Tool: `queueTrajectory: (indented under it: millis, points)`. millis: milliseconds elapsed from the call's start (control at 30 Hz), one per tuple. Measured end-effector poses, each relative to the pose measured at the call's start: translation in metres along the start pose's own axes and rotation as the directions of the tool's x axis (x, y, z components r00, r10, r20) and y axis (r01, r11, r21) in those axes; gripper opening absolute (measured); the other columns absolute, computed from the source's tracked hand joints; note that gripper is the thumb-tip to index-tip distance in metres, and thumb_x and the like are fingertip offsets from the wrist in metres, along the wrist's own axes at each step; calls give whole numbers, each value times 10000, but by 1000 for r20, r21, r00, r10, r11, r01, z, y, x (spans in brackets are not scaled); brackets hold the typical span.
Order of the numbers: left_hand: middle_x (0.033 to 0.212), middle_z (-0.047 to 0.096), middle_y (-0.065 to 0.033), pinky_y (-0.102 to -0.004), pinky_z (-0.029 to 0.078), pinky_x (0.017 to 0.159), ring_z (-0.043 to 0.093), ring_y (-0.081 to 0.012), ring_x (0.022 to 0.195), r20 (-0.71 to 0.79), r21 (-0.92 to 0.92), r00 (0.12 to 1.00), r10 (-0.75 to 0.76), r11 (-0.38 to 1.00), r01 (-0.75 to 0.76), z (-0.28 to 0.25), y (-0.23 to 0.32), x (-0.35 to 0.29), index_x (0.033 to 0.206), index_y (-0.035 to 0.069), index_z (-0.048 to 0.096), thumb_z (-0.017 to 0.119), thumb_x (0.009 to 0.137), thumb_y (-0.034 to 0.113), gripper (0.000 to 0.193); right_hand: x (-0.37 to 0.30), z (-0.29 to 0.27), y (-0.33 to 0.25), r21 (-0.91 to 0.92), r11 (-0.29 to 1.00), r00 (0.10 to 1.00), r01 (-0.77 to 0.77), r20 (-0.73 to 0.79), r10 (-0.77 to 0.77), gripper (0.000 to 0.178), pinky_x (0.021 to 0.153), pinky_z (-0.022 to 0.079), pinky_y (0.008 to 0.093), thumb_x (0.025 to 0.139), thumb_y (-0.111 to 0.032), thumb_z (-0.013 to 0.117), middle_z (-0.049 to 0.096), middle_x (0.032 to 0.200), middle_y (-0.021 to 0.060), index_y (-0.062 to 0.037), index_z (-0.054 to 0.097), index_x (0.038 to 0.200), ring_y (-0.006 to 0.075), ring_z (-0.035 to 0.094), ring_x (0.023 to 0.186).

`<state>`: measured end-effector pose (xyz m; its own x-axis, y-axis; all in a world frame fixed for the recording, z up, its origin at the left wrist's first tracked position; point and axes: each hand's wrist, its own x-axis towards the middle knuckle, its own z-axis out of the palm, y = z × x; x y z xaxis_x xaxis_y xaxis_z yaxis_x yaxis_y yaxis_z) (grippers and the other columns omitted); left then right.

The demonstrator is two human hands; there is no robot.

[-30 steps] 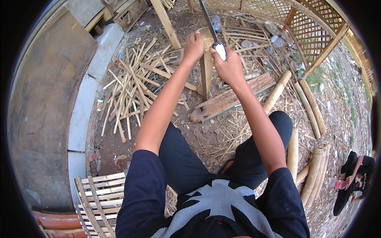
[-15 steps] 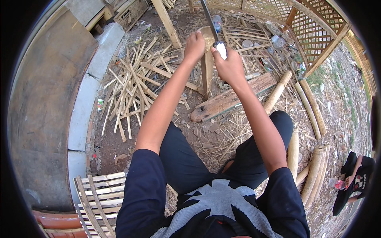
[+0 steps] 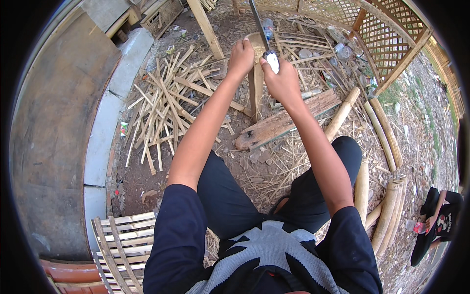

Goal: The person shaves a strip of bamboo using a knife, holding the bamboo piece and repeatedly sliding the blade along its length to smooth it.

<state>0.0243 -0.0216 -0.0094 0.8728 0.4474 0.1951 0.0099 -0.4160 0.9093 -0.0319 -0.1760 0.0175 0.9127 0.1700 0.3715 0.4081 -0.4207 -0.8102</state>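
Note:
Out in front of me, a broad split bamboo piece [image 3: 255, 93] stands upright near a weathered plank, its hollow inner side showing pale at the top. My left hand [image 3: 241, 60] is closed around the left edge of its upper end. In my right hand [image 3: 282, 82] is a long-bladed knife [image 3: 259, 24], gripped by its white handle. The dark blade points away from me and slants a little left, passing close to the bamboo's top right edge. Whether blade and bamboo touch, I cannot tell. The fingertips of both hands are partly hidden.
A heap of bamboo strips [image 3: 164, 100] lies to the left. The weathered plank [image 3: 289, 120] rests on the ground ahead, with bamboo poles [image 3: 387, 134] on the right. A slatted bamboo seat [image 3: 125, 245] stands near left. Another person [image 3: 440, 220] sits far right with a bottle.

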Motion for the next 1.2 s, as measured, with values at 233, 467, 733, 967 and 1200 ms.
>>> queueTrajectory:
  millis: [233, 467, 733, 967, 1200]
  points:
    - [1378, 471, -315, -465, 301, 1116, 414, -431, 1324, -3, -18, 1000, 13, 1000, -13, 0, 2, -2, 1332, -74, 483, 286, 999, 378, 595, 1, -2, 1, -23, 1000, 1000, -4, 8, 4, 407, 600, 495, 420, 899, -333, 642, 642, 643, 196, 70, 654, 849, 306, 658, 595]
    - [1366, 481, -312, -469, 302, 1114, 419, -436, 1314, -53, -26, 998, 38, 999, -39, 0, -5, 2, 1304, -75, 502, 285, 1007, 387, 590, 1, 1, -1, -11, 1000, 1000, 8, -5, -8, 421, 637, 498, 426, 891, -341, 645, 647, 663, 211, 78, 659, 854, 327, 661, 638]
    - [1330, 505, -324, -477, 323, 1090, 447, -444, 1283, -2, -49, 1000, 31, 998, -31, 1, 3, -4, 1275, -85, 516, 303, 993, 361, 569, 1, -20, -23, 54, 995, 994, 84, -69, -80, 420, 592, 473, 388, 903, -356, 643, 628, 634, 165, 62, 649, 866, 258, 622, 585]
    - [1348, 485, -330, -475, 315, 1099, 435, -451, 1294, -22, -9, 1000, 22, 1000, -22, -2, 2, -3, 1299, -87, 493, 295, 999, 377, 586, -18, -16, -21, 63, 993, 994, 100, -58, -97, 373, 677, 519, 470, 900, -265, 637, 660, 779, 296, 100, 603, 969, 438, 675, 744]
    - [1382, 447, -342, -476, 288, 1124, 405, -452, 1324, -35, 59, 999, 14, 998, -12, 0, -3, -2, 1369, -91, 423, 287, 1002, 404, 631, -22, 4, 12, 3, 998, 998, 68, -8, -68, 395, 712, 513, 517, 890, -274, 629, 633, 747, 338, 120, 599, 894, 508, 644, 759]
